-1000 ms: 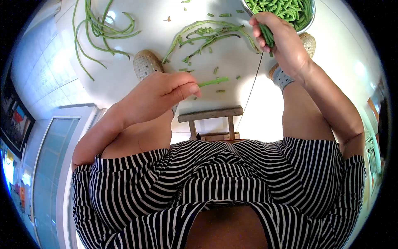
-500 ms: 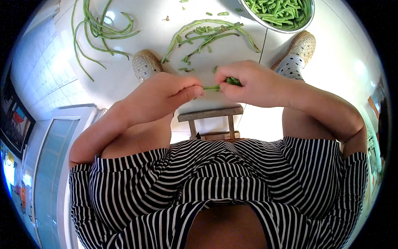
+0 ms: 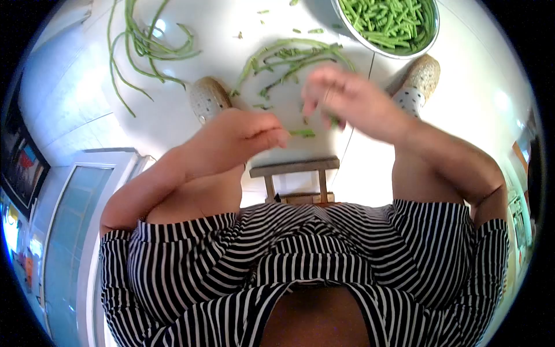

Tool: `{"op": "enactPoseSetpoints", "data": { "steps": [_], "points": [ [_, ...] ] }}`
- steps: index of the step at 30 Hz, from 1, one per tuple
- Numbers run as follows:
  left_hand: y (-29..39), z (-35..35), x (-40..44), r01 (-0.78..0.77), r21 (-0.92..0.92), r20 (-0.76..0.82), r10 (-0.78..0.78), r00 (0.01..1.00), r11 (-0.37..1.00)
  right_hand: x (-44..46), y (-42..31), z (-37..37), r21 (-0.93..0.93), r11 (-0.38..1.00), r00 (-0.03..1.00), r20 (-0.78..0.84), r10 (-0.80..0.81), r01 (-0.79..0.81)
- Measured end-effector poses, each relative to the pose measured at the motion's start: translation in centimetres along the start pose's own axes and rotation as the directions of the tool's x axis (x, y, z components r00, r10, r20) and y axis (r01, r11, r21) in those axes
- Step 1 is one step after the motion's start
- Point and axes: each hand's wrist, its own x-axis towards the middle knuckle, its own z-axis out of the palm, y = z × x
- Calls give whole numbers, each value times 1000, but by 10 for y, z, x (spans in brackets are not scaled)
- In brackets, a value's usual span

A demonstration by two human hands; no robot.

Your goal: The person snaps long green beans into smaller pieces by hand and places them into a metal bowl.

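My left hand (image 3: 245, 136) is closed, pinching a short green bean (image 3: 302, 133) whose end sticks out to the right. Just right of it, my right hand (image 3: 350, 101) is blurred by motion, its fingers looking spread; a bit of green (image 3: 334, 121) shows below its palm. Beyond both hands, a curved pile of bean strands and scraps (image 3: 289, 55) lies on the floor. Cut bean pieces fill a round metal bowl (image 3: 437, 32) at the top right. Long uncut beans (image 3: 141, 46) lie in loose loops at the top left.
My two shod feet, the left shoe (image 3: 209, 97) and the right shoe (image 3: 425, 75), flank the bean pile. A small wooden stool (image 3: 295, 166) stands between my legs. Small bean scraps are scattered on the tiled floor (image 3: 364, 150). A glass-paned door (image 3: 72, 231) is at the left.
My right hand came from the bowl to my left hand, where both held the bean, and has now moved slightly away with its fingers loosened. The view has shifted slightly.
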Motion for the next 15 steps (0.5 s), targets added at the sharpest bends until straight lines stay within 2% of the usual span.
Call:
{"op": "enactPoseSetpoints", "data": {
  "steps": [1,3,5,8,9,11,12,14,15],
  "points": [
    [5,-2,3,-1,19,-18,1,1000,1000,-1,4,10,-48,999,998,54,19,-17],
    [16,-1,6,7,84,2,-7,1000,996,-6,-23,22,23,972,958,174,226,-234],
    [19,-1,4,-3,74,-8,4,1000,997,-5,-22,19,84,952,928,265,262,-293],
    [10,2,4,-157,256,-96,187,978,954,-6,-21,12,31,948,925,233,301,-317],
    [6,3,4,-155,263,-101,187,977,952,-6,-21,13,28,951,927,233,295,-309],
    [4,5,3,-263,385,-108,326,939,885,-9,-20,15,-40,977,961,177,213,-209],
    [5,6,3,-263,388,-109,327,939,883,-10,-17,16,-42,978,962,175,210,-205],
    [9,8,3,-285,399,-53,333,942,871,-10,-10,18,-332,939,971,239,-8,90],
    [11,7,3,-282,403,-56,331,942,871,-10,-11,17,-332,938,970,242,-13,95]
  ]
}}
